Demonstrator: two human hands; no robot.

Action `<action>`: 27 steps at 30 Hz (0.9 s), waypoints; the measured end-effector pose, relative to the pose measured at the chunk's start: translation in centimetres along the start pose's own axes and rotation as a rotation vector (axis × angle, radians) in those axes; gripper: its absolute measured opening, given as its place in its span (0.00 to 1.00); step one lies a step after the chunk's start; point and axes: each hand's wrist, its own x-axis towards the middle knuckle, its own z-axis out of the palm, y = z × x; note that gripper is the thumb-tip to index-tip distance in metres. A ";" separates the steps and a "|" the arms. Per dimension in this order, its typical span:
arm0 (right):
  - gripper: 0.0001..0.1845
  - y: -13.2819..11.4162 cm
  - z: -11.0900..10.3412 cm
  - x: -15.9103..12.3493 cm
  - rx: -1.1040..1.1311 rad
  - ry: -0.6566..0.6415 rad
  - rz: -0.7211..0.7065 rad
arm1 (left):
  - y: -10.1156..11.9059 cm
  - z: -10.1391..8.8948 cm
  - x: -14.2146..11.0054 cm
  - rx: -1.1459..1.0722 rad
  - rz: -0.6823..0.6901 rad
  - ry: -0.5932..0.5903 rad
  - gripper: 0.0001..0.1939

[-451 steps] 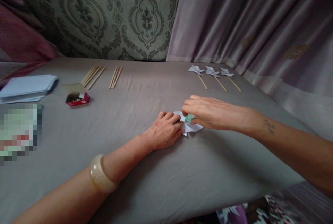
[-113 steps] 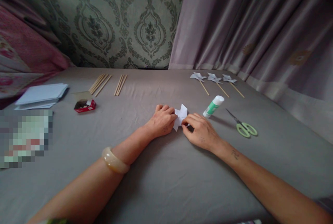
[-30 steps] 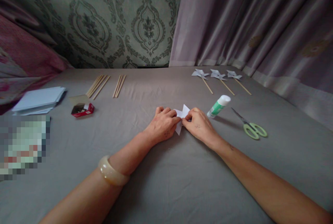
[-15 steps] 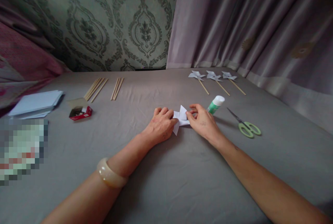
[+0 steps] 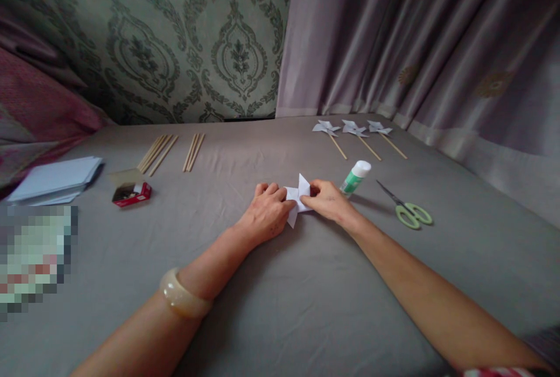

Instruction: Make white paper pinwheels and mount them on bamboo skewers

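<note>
A white folded paper (image 5: 298,194) is being kept on the cloth-covered table (image 5: 284,307), in the middle of the scene, between two bare hands. Its left side is being held narrowly by the left hand (image 5: 269,209), with the fingers being curled over the edge; the fingertips are being partly hidden. Its right side is being pinched by the right hand (image 5: 328,197), the thumb being laid on the paper's face and the fingers being tucked behind, so no wide gap is being left there.

This pinch is what is being newly shown: half a second ago the right fingers were being held more loosely at the right edge, whereas now the grip is being set further in, near the paper's centre. By judgement, the work is thus being concentrated on the right-hand fold, which is probably being pressed or straightened, while the paper is being steadied from the left.

The glue stick (image 5: 355,177), which was being gripped by the right hand fifteen seconds ago, is now being left standing just beyond that hand; gluing is therefore not being done at this moment. Scissors (image 5: 399,203) are being left lying farther right, also untouched.
</note>
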 end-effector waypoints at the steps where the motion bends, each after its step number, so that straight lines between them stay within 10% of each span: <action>1: 0.09 0.0 0.0 0.0 0.007 0.000 -0.017 | 0.0 0.0 0.0 0.000 0.002 0.002 0.15; 27: 0.19 -0.8 0.5 -0.4 0.090 -0.025 -0.057 | -0.4 0.4 -0.2 -0.008 0.018 0.060 0.15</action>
